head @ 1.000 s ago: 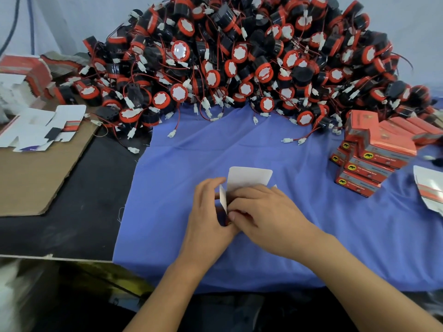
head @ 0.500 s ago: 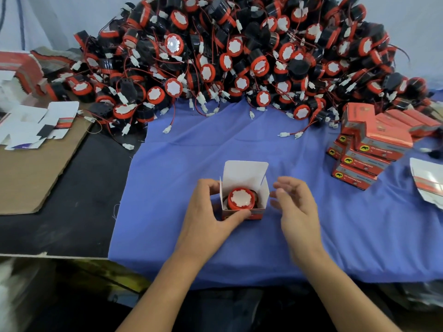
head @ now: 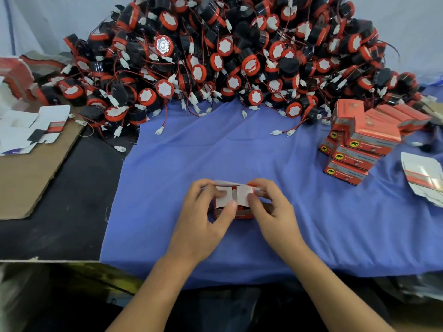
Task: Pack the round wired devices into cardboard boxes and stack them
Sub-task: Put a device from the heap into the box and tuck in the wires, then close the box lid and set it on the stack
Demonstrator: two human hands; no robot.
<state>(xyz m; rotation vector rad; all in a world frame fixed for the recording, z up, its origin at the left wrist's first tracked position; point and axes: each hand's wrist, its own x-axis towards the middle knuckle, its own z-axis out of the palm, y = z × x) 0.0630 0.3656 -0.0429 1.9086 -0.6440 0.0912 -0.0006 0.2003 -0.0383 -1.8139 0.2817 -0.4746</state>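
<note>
Blue cloth [head: 311, 224] covers the bench. At the middle of its near edge the cardboard box [head: 233, 213] sits upright, clasped from both sides. The left hand [head: 203, 212] curls round the left wall, thumb pressing one white side flap down. The right hand [head: 273, 212] mirrors this on the other flap. I read both hands as equally close. The two flaps nearly meet over the opening. The lid flap [head: 229, 182] stands behind them on the box's far edge, so I judge the closing fold must come toward me.

Round wired device [head: 241, 207]: only a red sliver shows under the flaps, which I take for it. I cannot see its wire.

Right of centre is the stack of packed boxes [head: 354, 149], with the right hand nearer to it. At the far edge is the heap of unpacked devices [head: 227, 56], its top cut off.
</note>
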